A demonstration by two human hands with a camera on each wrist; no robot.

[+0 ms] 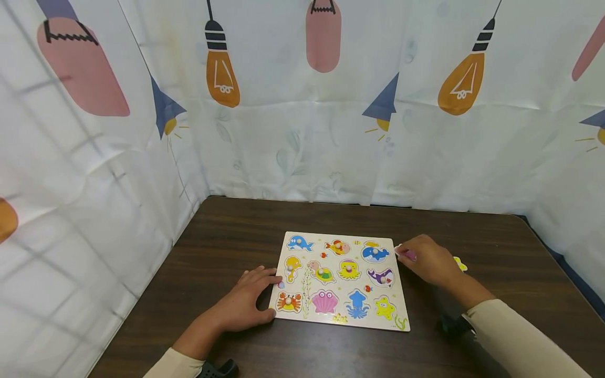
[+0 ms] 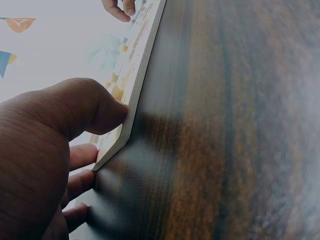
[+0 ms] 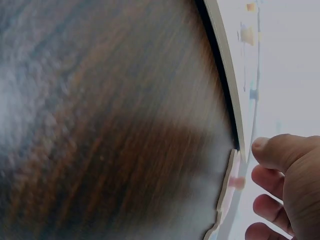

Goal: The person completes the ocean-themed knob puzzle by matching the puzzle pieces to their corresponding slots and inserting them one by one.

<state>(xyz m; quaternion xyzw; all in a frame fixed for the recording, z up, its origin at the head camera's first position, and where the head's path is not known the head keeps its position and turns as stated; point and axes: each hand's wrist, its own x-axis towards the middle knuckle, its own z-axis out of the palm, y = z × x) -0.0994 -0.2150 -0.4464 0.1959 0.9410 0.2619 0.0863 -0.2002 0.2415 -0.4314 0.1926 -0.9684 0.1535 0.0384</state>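
A wooden peg puzzle board (image 1: 351, 320) with knobbed sea-animal pieces lies flat on the table. My left hand (image 1: 248, 296) rests against its left side, fingertips along the edge and the thumb (image 2: 107, 112) at the near left corner. By the board's far right edge, a pink piece (image 3: 226, 195) with a pink knob (image 3: 237, 182) lies on the table, one end close to the board's corner. Over it is my right hand (image 1: 427, 261), thumb and fingers loosely bent; in the right wrist view the fingertips (image 3: 265, 180) stand apart from the knob.
A small yellow piece (image 1: 459, 263) lies on the dark wooden table (image 1: 255, 215) just beyond the right wrist. A printed white curtain (image 1: 283, 147) hangs behind and to the left of the table. Each wrist wears a black band (image 1: 456, 324).
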